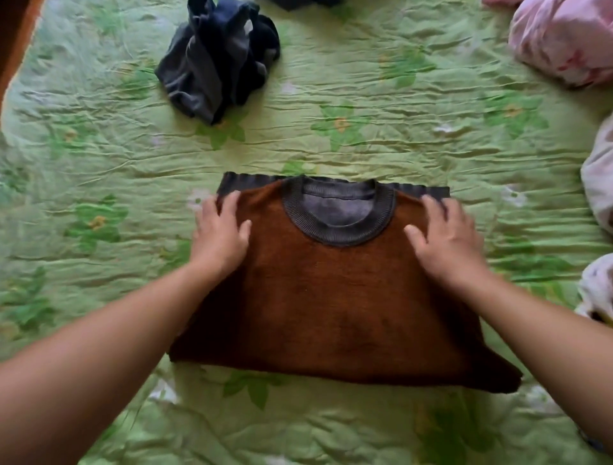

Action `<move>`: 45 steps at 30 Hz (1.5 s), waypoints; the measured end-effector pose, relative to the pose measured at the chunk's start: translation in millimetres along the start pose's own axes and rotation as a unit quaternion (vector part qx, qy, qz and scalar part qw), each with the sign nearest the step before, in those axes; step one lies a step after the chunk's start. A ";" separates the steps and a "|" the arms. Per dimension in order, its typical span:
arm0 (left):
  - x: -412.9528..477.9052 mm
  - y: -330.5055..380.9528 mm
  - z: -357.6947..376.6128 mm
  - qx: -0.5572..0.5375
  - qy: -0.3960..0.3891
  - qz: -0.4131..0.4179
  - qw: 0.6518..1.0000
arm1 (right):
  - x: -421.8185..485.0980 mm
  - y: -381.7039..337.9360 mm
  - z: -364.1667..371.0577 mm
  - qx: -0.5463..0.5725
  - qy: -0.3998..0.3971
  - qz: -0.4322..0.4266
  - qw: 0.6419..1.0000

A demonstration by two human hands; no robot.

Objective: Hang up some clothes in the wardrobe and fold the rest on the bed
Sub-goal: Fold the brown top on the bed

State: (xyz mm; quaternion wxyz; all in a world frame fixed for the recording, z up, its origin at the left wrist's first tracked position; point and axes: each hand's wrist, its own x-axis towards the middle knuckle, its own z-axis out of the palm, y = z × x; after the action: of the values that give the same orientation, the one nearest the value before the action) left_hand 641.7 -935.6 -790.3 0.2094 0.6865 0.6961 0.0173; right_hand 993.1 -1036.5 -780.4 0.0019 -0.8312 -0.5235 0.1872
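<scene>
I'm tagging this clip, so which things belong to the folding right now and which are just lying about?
In use: brown sweater, left hand, right hand, green bedspread.
Lying about: dark crumpled garment, pink bundle, pale cloth at right edge.

From here the pink bundle [564, 39] runs off the top right corner, pale cloths [600, 176] off the right edge, and a dark garment [305, 2] barely shows at the top.

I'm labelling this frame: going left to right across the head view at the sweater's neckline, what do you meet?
In order: left hand → sweater's grey collar → right hand → pale cloth at the right edge.
</scene>
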 end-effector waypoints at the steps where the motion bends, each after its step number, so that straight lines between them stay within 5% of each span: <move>1: -17.3 0.8 10.4 0.044 0.003 0.043 0.998 | -13.7 -3.4 9.7 -0.046 -0.012 -0.048 0.998; 6: -48.8 -21.7 48.1 0.189 -0.046 0.139 0.971 | -39.6 10.9 57.7 -0.124 -0.111 -0.107 0.980; 13: -56.3 -19.5 42.1 0.196 -0.006 0.140 0.971 | -57.9 -2.7 59.4 -0.084 -0.014 -0.123 0.989; 16: -90.4 -46.8 33.4 0.178 0.020 0.112 0.977 | -92.6 7.6 66.5 -0.111 -0.005 -0.210 0.971; 20: -104.7 -79.5 35.7 0.141 -0.063 0.004 0.988 | -96.3 21.5 88.3 -0.185 -0.068 -0.174 0.965; 27: -105.8 -80.6 19.0 0.067 -0.026 0.005 0.997 | -89.6 -42.0 64.2 -0.145 -0.037 -0.213 0.965; 32: -109.5 -111.9 4.1 -0.138 -0.076 -0.121 0.980 | -36.7 -191.8 50.5 -0.174 -0.053 -0.408 0.895; 39: -104.9 -129.2 -3.5 -0.256 -0.204 -0.149 0.933 | 6.5 -329.3 53.7 -0.424 -0.059 -0.501 0.752; 45: -124.9 -106.8 -30.7 -0.324 -0.239 -0.096 0.910 | 10.7 -303.1 16.7 -0.380 -0.016 -0.553 0.741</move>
State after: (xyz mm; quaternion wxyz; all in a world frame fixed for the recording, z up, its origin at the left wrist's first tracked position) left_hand 526.9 -1053.9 -762.1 0.5812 0.4944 0.6438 0.0575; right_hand 728.4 -893.4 -738.8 -0.2197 -0.3243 -0.9188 -0.0476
